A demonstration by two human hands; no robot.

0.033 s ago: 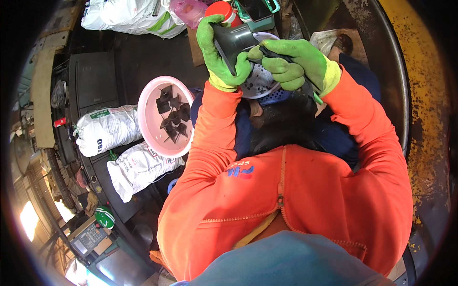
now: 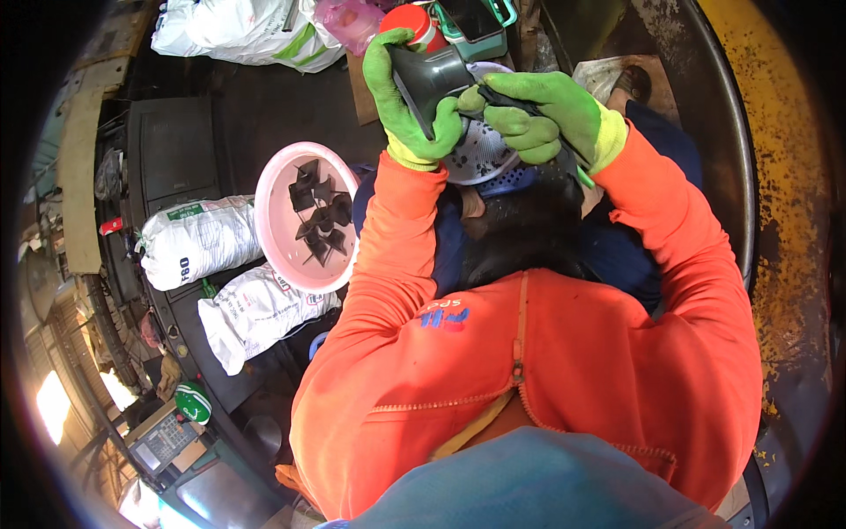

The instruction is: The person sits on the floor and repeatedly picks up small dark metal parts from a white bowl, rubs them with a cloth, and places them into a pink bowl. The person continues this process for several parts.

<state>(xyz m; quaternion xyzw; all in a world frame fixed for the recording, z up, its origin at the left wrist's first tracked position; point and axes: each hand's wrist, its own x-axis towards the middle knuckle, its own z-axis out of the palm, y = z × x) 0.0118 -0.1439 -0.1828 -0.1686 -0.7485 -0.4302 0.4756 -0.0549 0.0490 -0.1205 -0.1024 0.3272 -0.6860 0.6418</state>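
Gloved hands working a dark funnel-shaped part above a perforated white basket.

Nearest the camera come the orange sleeves (image 2: 529,370), reaching up and away from the body. Beyond them the left hand (image 2: 407,106), in a green glove, is wrapped around the dark grey funnel-shaped part (image 2: 427,78), gripping it by its wide flared end. The right hand (image 2: 542,110), also green-gloved, is curled closed around a thin dark tool (image 2: 511,100) whose tip meets the part's narrow end. Just beneath both hands sits the white perforated basket (image 2: 480,154). To the left, a pink bowl (image 2: 286,242) holds several similar dark parts (image 2: 319,210). Farther left lie white sacks (image 2: 198,238).
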